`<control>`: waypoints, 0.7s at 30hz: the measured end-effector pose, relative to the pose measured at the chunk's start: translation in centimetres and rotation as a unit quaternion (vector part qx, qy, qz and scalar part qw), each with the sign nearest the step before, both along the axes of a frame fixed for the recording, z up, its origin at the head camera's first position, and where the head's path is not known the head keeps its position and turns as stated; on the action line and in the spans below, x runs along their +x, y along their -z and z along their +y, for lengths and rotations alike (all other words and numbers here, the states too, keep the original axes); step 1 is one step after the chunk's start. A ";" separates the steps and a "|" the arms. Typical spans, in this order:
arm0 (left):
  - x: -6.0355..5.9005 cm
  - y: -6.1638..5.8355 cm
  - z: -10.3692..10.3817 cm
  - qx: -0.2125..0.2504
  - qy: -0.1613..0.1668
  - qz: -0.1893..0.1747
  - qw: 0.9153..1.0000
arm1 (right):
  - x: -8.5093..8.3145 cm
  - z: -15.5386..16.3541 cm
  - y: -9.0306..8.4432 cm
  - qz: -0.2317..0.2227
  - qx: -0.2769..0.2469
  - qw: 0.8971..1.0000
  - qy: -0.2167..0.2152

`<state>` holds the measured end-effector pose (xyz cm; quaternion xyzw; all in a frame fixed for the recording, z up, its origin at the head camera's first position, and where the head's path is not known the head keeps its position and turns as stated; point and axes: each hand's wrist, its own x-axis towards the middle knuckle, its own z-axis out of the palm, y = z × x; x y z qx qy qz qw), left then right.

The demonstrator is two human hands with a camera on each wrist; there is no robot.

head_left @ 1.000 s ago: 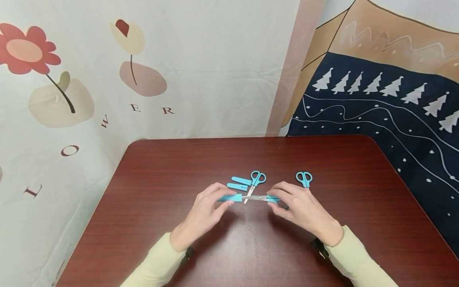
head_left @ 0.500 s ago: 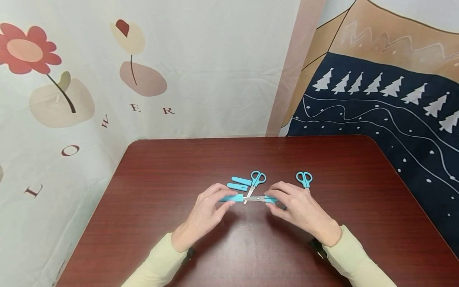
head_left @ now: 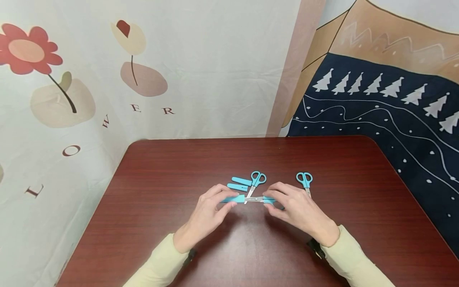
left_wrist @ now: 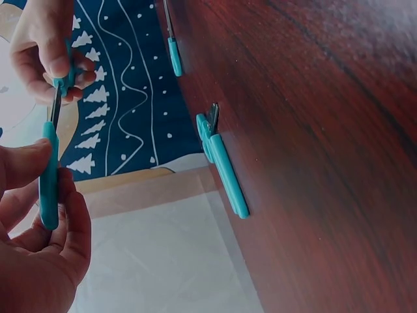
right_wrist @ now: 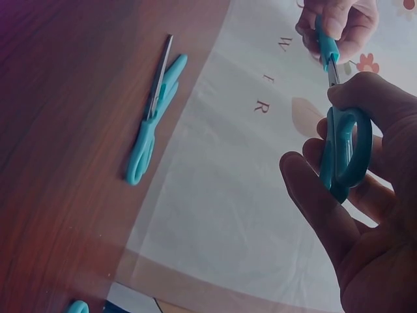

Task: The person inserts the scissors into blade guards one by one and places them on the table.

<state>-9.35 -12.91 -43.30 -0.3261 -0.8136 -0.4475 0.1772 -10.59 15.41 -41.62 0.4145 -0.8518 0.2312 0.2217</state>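
Pinches a turquoise cover (head_left: 234, 199) in the left hand (head_left: 204, 213), thumb on the near side and fingers on the far side, parted only by the cover's width. Grips the turquoise handles of the held scissors (head_left: 255, 199) in the right hand (head_left: 301, 207), fingers bent and loosely spread around the loops; cannot tell whether any finger passes through. Holds the held scissors above the dark red-brown table (head_left: 179, 167), blade tips inside the cover, bare metal showing between the 2 hands.

Just beyond, on the table, a 2nd pair of scissors (head_left: 255, 182), blades bare and pointing toward the person, partly behind the held blades in the head view. Left of that pair, a far spare cover (head_left: 242, 181) and a near spare cover (head_left: 237, 187), side by side. Behind the right hand, a 3rd pair of scissors (head_left: 305, 183), handles away from the person, blades partly hidden. At the back, a pale cloth (head_left: 215, 71) with flowers and letters; to the right, a dark blue cloth (head_left: 380, 103) with white trees.
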 end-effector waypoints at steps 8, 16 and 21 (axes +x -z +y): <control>-0.1 0.0 0.1 -0.002 -0.001 0.016 1.000 | 0.0 -0.3 -0.2 -0.003 0.001 1.000 -0.007; -0.1 0.1 0.1 -0.006 -0.002 0.015 1.000 | -0.1 -0.7 -0.2 0.006 0.001 1.000 -0.014; 0.0 0.1 0.2 -0.010 -0.002 0.016 1.000 | -0.1 -0.9 -0.2 -0.002 0.006 1.000 -0.009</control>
